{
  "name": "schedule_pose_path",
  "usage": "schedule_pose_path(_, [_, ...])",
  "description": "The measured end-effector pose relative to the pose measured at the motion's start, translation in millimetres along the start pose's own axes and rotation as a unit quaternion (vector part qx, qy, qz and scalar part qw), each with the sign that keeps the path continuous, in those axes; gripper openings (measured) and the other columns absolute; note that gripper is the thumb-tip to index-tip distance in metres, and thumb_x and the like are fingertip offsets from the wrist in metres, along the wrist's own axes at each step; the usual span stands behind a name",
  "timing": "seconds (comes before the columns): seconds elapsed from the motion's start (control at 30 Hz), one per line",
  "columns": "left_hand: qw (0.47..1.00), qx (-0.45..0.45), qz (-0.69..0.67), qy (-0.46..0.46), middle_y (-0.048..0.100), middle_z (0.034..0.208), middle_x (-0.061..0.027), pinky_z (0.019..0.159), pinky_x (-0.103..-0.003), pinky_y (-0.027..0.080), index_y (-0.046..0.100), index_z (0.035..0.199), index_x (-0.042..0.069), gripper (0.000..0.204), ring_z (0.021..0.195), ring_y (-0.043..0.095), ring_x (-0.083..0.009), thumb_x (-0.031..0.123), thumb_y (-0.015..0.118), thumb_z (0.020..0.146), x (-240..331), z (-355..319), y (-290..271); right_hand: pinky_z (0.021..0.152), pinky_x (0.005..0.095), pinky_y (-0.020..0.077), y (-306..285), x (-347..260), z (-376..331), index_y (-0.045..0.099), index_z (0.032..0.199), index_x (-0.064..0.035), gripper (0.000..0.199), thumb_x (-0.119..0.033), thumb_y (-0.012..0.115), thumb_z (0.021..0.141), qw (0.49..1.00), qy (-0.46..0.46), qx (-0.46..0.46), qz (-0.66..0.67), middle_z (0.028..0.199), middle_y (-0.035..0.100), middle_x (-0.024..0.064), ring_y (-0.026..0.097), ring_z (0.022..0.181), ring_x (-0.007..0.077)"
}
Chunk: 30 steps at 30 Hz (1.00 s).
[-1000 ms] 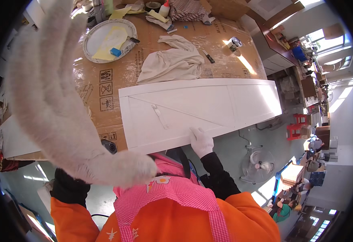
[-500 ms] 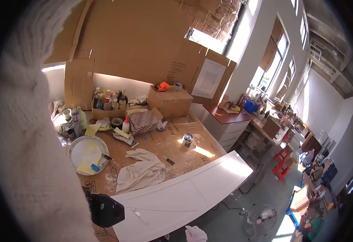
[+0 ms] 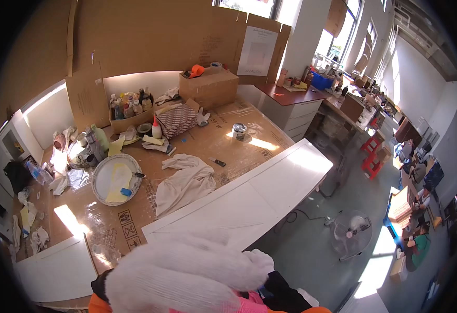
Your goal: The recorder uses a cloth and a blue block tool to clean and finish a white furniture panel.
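Observation:
My left hand (image 3: 176, 274), in a white knitted glove, is close in at the bottom centre. Its fingers stretch out to the right, somewhat blurred, and no object shows in them. Just beyond its fingertips is my right hand (image 3: 260, 260), also white-gloved and mostly hidden; its grip cannot be made out. Both hands are at the near side of a long white panel (image 3: 249, 201) lying at the table's front edge. Behind the panel lie a crumpled off-white cloth (image 3: 186, 182) and a small dark tool (image 3: 218, 163). A round white tray (image 3: 99, 190) holds yellow paper and a blue piece.
An open tin (image 3: 240, 130) stands on the cardboard-covered table (image 3: 223, 117). Farther back are a box of bottles (image 3: 129, 122), a red-capped squeeze bottle (image 3: 157, 130) and a cardboard carton (image 3: 210, 88). A floor fan (image 3: 351, 235) stands at right; people work beyond it.
My left hand and forearm, which filled the left side close to the camera, have come down to the bottom centre. My right hand has shifted slightly up. The view has tilted down and shows more table at left.

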State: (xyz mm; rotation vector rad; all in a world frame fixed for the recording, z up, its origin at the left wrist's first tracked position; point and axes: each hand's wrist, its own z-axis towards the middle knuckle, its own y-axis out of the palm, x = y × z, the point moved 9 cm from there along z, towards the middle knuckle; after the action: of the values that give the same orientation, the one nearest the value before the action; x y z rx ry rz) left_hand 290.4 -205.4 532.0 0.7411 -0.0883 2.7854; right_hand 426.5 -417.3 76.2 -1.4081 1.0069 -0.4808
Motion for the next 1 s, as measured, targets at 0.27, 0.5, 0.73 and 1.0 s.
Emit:
schedule_pose_path(0.27, [0.959, -0.107, -0.258, -0.051, 0.069, 0.105, -0.0107, 0.117, -0.051, 0.015, 0.069, 0.1, 0.004, 0.018, 0.1, 0.063, -0.0326, 0.021, 0.063, 0.096, -23.1, -22.2, 90.3, 0.077, 0.0459, 0.0546, -10.2, -4.2, -15.5, 0.07, 0.109, -0.0165, 0.023, -0.028, 0.06, 0.092, 0.999, -0.005, 0.01, 0.038, 0.095, 0.066, 0.0102, 0.067, 0.088, 0.0325])
schedule_pose_path(0.5, [0.965, -0.197, -0.173, -0.004, 0.066, 0.104, -0.0081, 0.109, -0.063, 0.029, 0.069, 0.098, 0.011, 0.015, 0.104, 0.063, -0.0323, 0.022, 0.06, 0.096, -18.5, -36.9, 109.8, 0.082, 0.048, 0.0542, -18.9, 23.0, -34.1, 0.066, 0.112, -0.0166, 0.026, -0.031, 0.055, 0.094, 0.998, 0.033, -0.018, 0.045, 0.096, 0.065, 0.0134, 0.067, 0.095, 0.0343])
schedule_pose_path(0.73, [0.923, -0.35, -0.128, -0.093, 0.048, 0.144, -0.0239, 0.109, -0.047, 0.036, 0.048, 0.138, -0.001, 0.061, 0.13, 0.05, -0.0307, 0.035, 0.067, 0.092, -158.0, -48.8, 134.3, 0.097, 0.0469, 0.0502, -35.8, 114.6, 3.6, 0.053, 0.136, 0.0004, 0.049, -0.036, 0.044, 0.104, 0.693, 0.209, 0.081, 0.685, 0.125, 0.061, 0.0192, 0.063, 0.109, 0.0324])
schedule_pose_path(1.0, [0.765, 0.17, 0.01, -0.621, 0.064, 0.112, -0.0153, 0.092, -0.038, 0.05, 0.048, 0.132, -0.003, 0.041, 0.102, 0.063, -0.0266, 0.027, 0.045, 0.105, -464.6, -162.4, 96.7, 0.118, 0.0397, 0.0271, -141.0, 91.9, 91.6, 0.036, 0.144, 0.0089, 0.062, -0.039, 0.027, 0.106, 0.338, -0.006, -0.093, 0.937, 0.146, 0.043, 0.0218, 0.038, 0.139, 0.0317])
